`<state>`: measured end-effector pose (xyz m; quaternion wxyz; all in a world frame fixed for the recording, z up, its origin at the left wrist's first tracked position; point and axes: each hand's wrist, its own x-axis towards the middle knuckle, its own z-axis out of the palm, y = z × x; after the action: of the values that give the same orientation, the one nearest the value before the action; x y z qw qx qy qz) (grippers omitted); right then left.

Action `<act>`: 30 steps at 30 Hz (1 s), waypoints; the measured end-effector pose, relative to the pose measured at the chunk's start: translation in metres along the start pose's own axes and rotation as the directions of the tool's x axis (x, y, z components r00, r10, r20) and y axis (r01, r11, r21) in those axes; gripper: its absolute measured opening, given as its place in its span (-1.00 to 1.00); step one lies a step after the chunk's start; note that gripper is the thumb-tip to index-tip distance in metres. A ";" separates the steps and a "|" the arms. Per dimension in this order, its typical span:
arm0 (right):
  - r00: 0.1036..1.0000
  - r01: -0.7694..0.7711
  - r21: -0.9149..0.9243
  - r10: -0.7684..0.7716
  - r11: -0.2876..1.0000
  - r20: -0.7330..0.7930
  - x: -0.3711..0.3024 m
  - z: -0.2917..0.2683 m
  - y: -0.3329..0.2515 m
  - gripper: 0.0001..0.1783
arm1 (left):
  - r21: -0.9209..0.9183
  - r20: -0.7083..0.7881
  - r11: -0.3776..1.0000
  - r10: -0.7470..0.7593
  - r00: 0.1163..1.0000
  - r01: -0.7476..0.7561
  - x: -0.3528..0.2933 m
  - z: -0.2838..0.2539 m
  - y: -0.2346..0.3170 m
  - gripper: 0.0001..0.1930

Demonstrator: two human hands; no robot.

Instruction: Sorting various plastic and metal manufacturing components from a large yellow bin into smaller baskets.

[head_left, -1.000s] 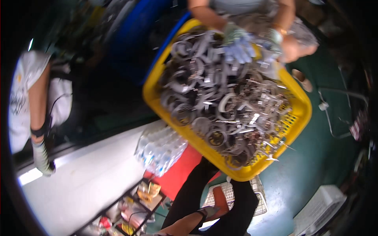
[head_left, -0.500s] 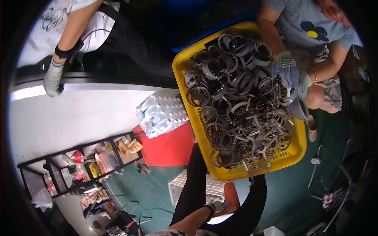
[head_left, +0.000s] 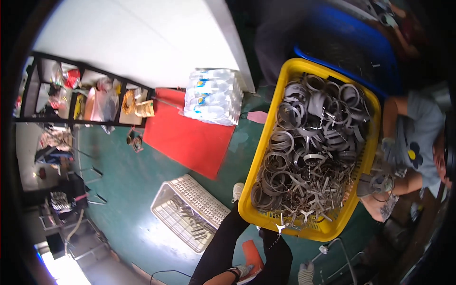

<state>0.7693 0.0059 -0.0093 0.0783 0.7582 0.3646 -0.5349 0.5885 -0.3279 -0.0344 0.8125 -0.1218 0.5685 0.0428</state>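
Note:
My left hand (head_left: 244, 270), in a pale glove with a dark band at the wrist, rests low between my dark-trousered legs. Its fingers look stretched out beside an orange-red panel (head_left: 252, 254), with no held thing showing. Farther right, at the lower edge, is my right hand (head_left: 306, 274) in a striped glove; its grip is too small and blurred to read. Ahead of my knees stands a yellow basket (head_left: 257, 176), heaped with grey rings (head_left: 281, 141) at the back and small three-armed grey pieces (head_left: 304, 216) toward the front.
A co-worker (head_left: 412, 142) at the right has grey rings (head_left: 376, 184) near their gloved hands. Behind the basket is a blue tub (head_left: 387, 61). On the left are a white crate (head_left: 164, 197) with thin pieces, a red mat (head_left: 190, 147), wrapped bottles (head_left: 211, 97) and a black shelf (head_left: 71, 121).
My view has swung, so the basket sits farther right and lower, and the white crate shows fully. The other person's arm at the upper left is gone. A striped glove shows at lower right.

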 end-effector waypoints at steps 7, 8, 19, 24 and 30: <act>0.696 0.714 -0.544 -0.363 0.441 0.619 -0.155 0.189 -0.118 -0.58 | -0.163 0.059 0.973 0.176 0.983 -0.165 -0.045 -0.015 0.011 -0.21; 0.628 0.771 -0.523 -0.295 0.363 0.720 -0.164 0.213 -0.129 -0.59 | -0.177 0.063 0.968 0.191 0.980 -0.177 -0.053 -0.025 0.013 -0.21; 0.357 0.900 -0.352 0.031 0.255 0.934 -0.268 0.507 -0.360 -0.67 | -0.288 0.152 0.902 0.375 0.915 -0.322 -0.044 -0.085 0.041 -0.21; 0.258 0.877 -0.163 0.159 -0.451 0.953 -0.167 0.609 -0.415 -0.60 | -0.364 0.216 0.843 0.491 0.844 -0.397 -0.027 -0.086 0.089 -0.21; 0.683 0.253 -0.295 -0.046 -0.922 0.729 -0.056 0.800 -0.424 -0.31 | -0.430 0.246 0.802 0.547 0.800 -0.416 0.026 -0.107 0.126 -0.21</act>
<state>-0.1129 -0.1211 -0.1782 0.5055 -0.1012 0.8434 0.1513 0.4740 -0.2347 -0.1124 0.8273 -0.1052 0.4052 0.3745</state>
